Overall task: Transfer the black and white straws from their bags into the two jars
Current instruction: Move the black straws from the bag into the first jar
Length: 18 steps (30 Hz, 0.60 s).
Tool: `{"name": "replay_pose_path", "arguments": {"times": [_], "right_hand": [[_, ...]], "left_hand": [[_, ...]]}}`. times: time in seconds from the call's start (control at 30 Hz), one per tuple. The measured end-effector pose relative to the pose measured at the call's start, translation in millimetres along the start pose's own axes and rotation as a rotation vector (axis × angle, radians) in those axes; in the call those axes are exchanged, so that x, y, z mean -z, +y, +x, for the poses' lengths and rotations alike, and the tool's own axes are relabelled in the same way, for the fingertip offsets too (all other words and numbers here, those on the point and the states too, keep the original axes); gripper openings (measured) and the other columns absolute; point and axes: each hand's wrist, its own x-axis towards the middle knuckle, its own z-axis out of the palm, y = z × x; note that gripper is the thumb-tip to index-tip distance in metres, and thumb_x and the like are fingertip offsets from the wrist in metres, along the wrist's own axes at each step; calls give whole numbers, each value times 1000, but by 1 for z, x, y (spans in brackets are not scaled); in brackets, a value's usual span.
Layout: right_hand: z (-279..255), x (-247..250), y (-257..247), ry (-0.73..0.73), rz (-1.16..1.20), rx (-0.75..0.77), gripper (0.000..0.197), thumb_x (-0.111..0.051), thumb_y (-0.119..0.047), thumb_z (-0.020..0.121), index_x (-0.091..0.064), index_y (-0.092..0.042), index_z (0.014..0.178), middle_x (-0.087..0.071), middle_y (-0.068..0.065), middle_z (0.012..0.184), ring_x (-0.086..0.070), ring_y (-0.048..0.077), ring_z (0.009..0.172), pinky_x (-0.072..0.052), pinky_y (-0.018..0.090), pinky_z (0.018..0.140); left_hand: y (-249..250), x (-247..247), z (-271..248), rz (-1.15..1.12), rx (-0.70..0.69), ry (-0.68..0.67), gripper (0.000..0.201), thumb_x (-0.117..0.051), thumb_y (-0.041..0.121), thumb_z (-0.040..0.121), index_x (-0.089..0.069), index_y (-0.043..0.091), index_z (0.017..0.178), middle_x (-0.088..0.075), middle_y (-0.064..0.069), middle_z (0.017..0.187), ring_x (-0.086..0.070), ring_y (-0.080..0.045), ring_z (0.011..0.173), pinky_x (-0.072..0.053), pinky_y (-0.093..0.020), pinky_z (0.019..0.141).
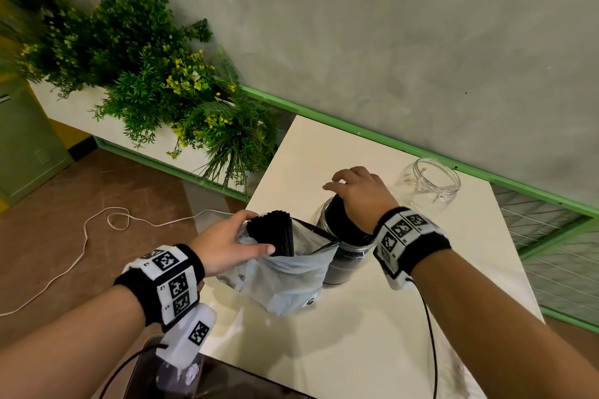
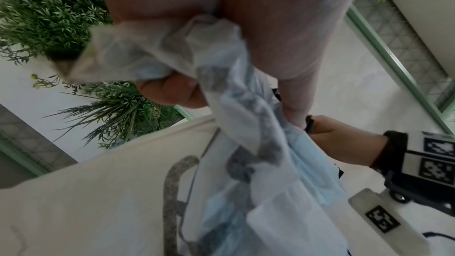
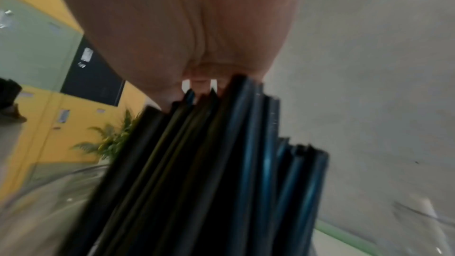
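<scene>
My left hand (image 1: 227,243) grips the crumpled mouth of a translucent plastic bag (image 1: 285,278) standing on the white table (image 1: 372,340). A bundle of black straws (image 1: 272,230) sticks up out of the bag. In the left wrist view the bag (image 2: 246,124) is bunched between my thumb and fingers (image 2: 172,94). My right hand (image 1: 359,194) holds another bundle of black straws (image 1: 343,220) by its top, its lower end inside a glass jar (image 1: 343,259) right of the bag. The right wrist view shows these straws (image 3: 209,172) under my fingers. An empty glass jar (image 1: 431,185) stands behind.
A white planter of green plants (image 1: 155,81) stands off the table's left rear corner. A green rail (image 1: 405,146) runs along the grey wall behind the table. A white cable (image 1: 97,227) lies on the brown floor to the left. A dark object (image 1: 227,379) sits at the table's near edge.
</scene>
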Motion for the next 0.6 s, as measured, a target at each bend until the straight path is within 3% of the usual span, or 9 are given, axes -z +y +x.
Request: {"name": "replay_pose_path", "arguments": {"times": [0.1,0.23,0.4,0.53,0.6], "right_hand": [[8,6,4,-144,-77,-5,38,-44,-11,93,-58,-26,126,-51,-1,127,-40,25,119,-38,35,91],[10,7,11,-136,12,-65,29,-47,-11,94,-64,-15,116,-56,4,116,-45,25,108,-46,38,85],[4,10,17,21,166,-95,22,-51,-11,94,-69,-9,107,-59,8,110,-53,28,105,-42,31,82],[-6,13,26,203,273,-158,15,-57,-11,91,-71,-9,96,-63,7,104,-56,27,99,-42,31,78],[-13,15,33,307,334,-185,12,-60,-6,88,-72,-8,92,-64,7,98,-59,27,90,-45,32,74]], "left_hand": [[-2,1,-1,-21,0,-4,98,-60,81,45,-44,26,124,-60,8,118,-56,-9,108,-46,-30,93],[-4,2,-2,-4,4,0,97,-57,79,47,-43,26,127,-60,8,118,-57,-9,107,-46,-27,88],[-3,2,-2,25,7,5,94,-59,78,51,-43,26,128,-60,7,117,-57,-11,106,-47,-29,89],[-4,1,-1,25,-3,12,75,-71,61,69,-43,24,128,-60,6,119,-57,-11,106,-45,-27,86],[-3,2,-1,14,-6,1,84,-70,70,62,-43,25,128,-60,7,119,-56,-9,107,-45,-26,87]]}}
